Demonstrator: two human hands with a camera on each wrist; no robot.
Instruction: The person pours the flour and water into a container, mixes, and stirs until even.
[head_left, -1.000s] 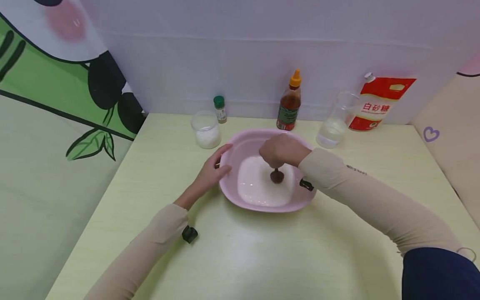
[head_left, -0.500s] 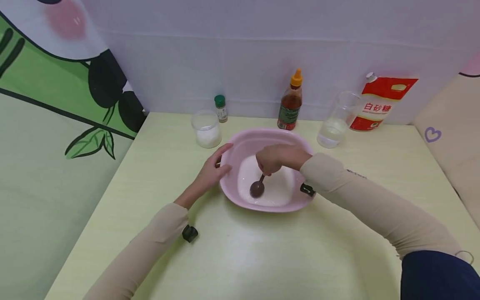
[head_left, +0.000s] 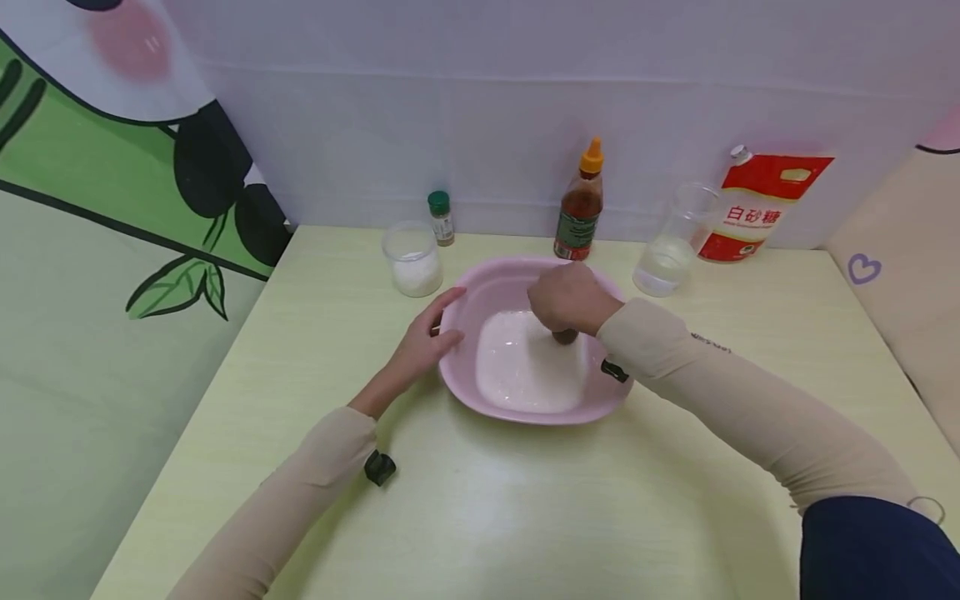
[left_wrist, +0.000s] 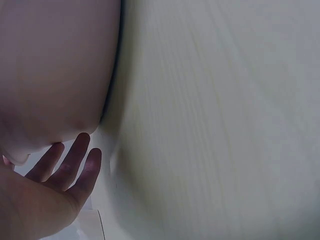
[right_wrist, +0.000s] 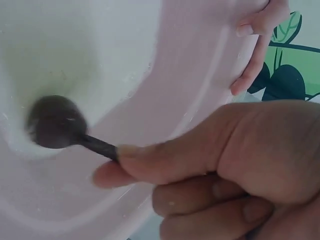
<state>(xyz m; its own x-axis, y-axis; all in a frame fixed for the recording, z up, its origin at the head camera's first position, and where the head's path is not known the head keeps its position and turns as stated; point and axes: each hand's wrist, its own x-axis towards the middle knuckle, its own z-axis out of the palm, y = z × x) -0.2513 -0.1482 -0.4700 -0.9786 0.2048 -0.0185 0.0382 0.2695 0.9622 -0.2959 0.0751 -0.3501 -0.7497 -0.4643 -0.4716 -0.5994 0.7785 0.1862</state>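
Observation:
A pink plastic basin [head_left: 487,293] holding whitish liquid [head_left: 528,367] stands on the table. My left hand [head_left: 420,346] grips its left rim, thumb and index finger over the edge; in the left wrist view the other fingers lie against the outer wall. Over the far right part of the basin, my right hand [head_left: 572,298] pinches the short handle of a dark brown spoon [right_wrist: 55,122] between thumb and index finger, the other fingers curled. The spoon's bowl is in the liquid, mostly hidden under the hand in the head view.
Behind the basin's left stands a clear glass [head_left: 415,271] of white grains, beside a green-capped jar [head_left: 442,221]. A sauce bottle [head_left: 579,218] stands behind it. At right are a clear pitcher [head_left: 663,258] of liquid and a red-and-white sugar pouch [head_left: 753,215] against the backdrop.
My right hand has swept the spoon round in the liquid, first toward the near left, then back to the far right. The left hand and basin have stayed put.

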